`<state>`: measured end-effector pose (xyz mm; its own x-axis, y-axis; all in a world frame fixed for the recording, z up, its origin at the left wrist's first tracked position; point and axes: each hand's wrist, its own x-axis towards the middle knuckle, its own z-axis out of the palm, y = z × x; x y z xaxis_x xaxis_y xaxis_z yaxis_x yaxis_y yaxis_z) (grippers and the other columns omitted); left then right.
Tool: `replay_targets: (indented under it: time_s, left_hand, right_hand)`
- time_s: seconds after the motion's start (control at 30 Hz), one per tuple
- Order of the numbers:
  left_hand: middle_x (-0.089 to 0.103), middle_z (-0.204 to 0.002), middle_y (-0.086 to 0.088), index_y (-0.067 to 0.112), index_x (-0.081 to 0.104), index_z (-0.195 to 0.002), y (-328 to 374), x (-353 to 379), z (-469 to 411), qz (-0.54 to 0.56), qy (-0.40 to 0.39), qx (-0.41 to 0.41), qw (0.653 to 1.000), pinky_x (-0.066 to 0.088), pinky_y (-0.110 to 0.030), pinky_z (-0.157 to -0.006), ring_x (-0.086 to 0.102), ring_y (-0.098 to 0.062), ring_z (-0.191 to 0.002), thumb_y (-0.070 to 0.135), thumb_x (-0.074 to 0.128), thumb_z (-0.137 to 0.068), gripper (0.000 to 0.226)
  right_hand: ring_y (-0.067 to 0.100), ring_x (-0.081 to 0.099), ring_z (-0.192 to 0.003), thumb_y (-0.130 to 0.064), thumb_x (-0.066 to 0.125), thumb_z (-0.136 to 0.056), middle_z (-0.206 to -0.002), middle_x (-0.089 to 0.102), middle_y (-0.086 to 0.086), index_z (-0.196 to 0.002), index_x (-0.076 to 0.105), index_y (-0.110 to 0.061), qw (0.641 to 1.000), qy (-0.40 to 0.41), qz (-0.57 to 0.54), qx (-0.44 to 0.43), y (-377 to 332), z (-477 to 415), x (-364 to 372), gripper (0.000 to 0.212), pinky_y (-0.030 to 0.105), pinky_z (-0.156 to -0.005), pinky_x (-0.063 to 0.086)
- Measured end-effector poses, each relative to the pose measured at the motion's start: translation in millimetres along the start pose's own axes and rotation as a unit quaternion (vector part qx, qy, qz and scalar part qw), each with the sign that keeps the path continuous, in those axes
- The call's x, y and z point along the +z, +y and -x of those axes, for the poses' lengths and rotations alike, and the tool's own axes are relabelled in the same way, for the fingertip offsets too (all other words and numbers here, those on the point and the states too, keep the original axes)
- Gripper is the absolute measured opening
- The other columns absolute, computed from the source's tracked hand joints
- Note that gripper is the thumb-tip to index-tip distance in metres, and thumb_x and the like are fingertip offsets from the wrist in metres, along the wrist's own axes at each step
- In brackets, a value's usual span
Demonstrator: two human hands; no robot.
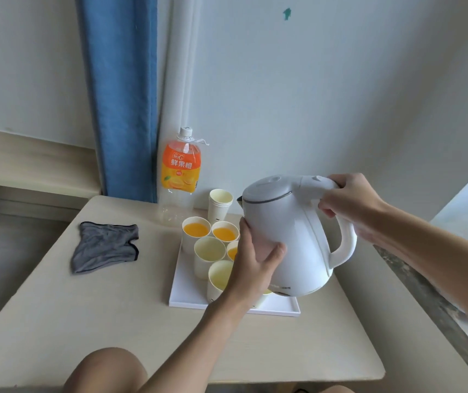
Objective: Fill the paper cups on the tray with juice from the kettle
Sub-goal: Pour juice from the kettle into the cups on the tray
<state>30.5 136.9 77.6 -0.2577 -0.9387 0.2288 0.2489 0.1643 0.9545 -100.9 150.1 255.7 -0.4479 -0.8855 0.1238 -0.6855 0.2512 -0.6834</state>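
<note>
Kettle is hanging just above the right part of the tray, and I am reading it as smooth white plastic: a rounded body narrowing toward a domed lid, a grey seam running under that lid, a thick looped handle on the right. It is leaning slightly left, its small dark spout pointing toward the far cups. The right hand is gripping the top of the handle, fingers curled close together round it. The left hand is pressing flat against the kettle's left side, fingers straight and held together, thumb spread wide across the front of the body. The tray, a thin white rectangle with a low rim, is lying flat on the table, whose pale matte top has rounded corners. On it the paper cups are standing upright in a tight cluster: two far cups are holding orange juice, a third juice cup is peeking out from behind the left hand, and two pale cups nearer me are showing only creamy inner walls. A stack of cups is standing at the tray's far edge, beside a clear plastic bottle with an orange label. A crumpled grey cloth is lying well to the left on the table.
</note>
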Motion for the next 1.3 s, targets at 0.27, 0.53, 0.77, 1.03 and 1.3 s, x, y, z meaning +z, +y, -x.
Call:
replay_targets:
  time_s: [0.27,0.53,0.77,1.03,1.3]
  left_hand:
    - [0.041,-0.158,0.005,0.024,0.017,-0.161,-15.0,8.6,-5.5,-0.039,0.008,-0.017,0.999,0.038,-0.046,-0.120,0.044,-0.016,-0.143,0.035,0.069,-0.091,0.088]
    - [0.032,-0.165,0.001,0.024,0.006,-0.164,-20.8,9.8,-6.5,-0.043,0.015,-0.028,0.999,0.033,-0.047,-0.123,0.038,-0.016,-0.148,0.036,0.067,-0.091,0.096]
    - [0.034,-0.164,0.000,0.023,0.007,-0.164,-21.6,12.4,-6.7,-0.032,0.024,-0.030,0.999,0.034,-0.048,-0.122,0.040,-0.017,-0.147,0.040,0.067,-0.089,0.097]
    - [0.041,-0.158,0.000,0.022,0.011,-0.163,-25.8,9.1,-4.9,-0.028,0.022,-0.021,0.999,0.037,-0.044,-0.120,0.046,-0.014,-0.141,0.023,0.066,-0.098,0.085]
    - [0.042,-0.157,0.004,0.024,0.012,-0.162,-26.1,11.2,-1.6,-0.021,0.026,-0.022,0.999,0.039,-0.045,-0.119,0.048,-0.015,-0.140,0.036,0.065,-0.091,0.089]
  right_hand:
    - [0.021,0.032,-0.063,0.015,0.044,-0.059,-0.063,0.037,0.007,-0.077,0.056,0.008,0.999,-0.001,0.038,-0.005,6.8,-20.5,5.6,0.023,0.027,-0.054,0.022]
    - [0.021,0.034,-0.062,0.015,0.044,-0.059,-0.065,0.040,0.008,-0.084,0.058,0.008,0.998,-0.014,0.059,-0.008,4.0,-22.7,8.5,0.029,0.026,-0.054,0.024]
    - [0.021,0.030,-0.062,0.015,0.042,-0.059,-0.064,0.035,0.007,-0.077,0.054,0.005,0.996,-0.025,0.076,-0.024,-3.0,-23.9,9.6,0.023,0.025,-0.053,0.020]
    - [0.021,0.029,-0.063,0.015,0.042,-0.057,-0.064,0.034,0.006,-0.069,0.050,-0.007,0.995,-0.035,0.092,-0.027,-6.0,-25.5,14.2,0.026,0.027,-0.054,0.019]
    - [0.021,0.029,-0.061,0.015,0.043,-0.060,-0.062,0.036,0.005,-0.065,0.049,-0.008,0.992,-0.038,0.119,-0.031,-11.5,-25.1,18.4,0.024,0.024,-0.053,0.020]
